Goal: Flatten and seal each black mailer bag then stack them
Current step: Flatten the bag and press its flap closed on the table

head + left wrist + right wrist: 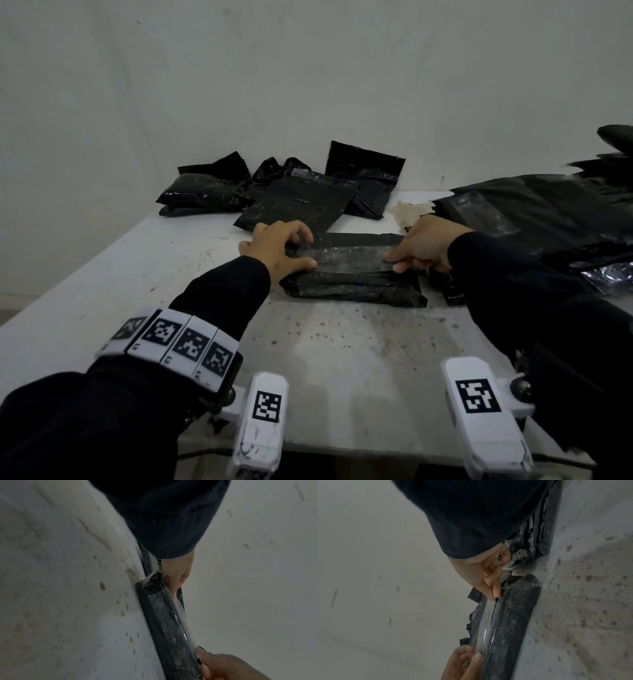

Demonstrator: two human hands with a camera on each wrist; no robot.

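A filled black mailer bag lies crosswise on the speckled white table, its flap with a shiny clear strip turned over the top. My left hand pinches the flap's left end between thumb and curled fingers. At the right end, my right hand pinches the same flap. In the left wrist view the bag runs from my left hand to my right hand. The right wrist view has the bag between my right hand and left hand.
Several filled black bags lie in a loose heap at the back against the wall. A pile of flat black mailers covers the table's right side. A small black scrap sits just right of the bag. Bare tabletop lies in front of me.
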